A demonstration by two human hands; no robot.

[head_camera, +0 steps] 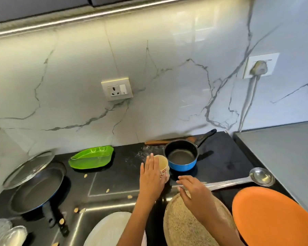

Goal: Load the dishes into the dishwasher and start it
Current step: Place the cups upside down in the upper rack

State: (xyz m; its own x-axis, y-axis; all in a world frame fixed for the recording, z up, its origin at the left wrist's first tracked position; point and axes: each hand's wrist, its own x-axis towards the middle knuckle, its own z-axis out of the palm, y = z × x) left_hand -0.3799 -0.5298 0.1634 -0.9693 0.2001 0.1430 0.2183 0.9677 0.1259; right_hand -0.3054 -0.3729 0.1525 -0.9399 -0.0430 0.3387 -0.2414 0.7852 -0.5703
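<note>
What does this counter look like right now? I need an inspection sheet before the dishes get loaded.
Surface: black counter, with white smears near the saucepan.
Job's things: cup; blue saucepan, empty; frying pan with glass lid leaning on its rim; green plate; orange plate; ladle; white plate; round speckled board.
Clutter: scattered seeds; wooden utensil behind the saucepan.
Grips: left hand against the cup, fingers straight; right hand above the board, holding nothing.
Cables: cord hanging from the right wall socket.
Surroundings: marble wall; empty socket; dishwasher not seen.
</note>
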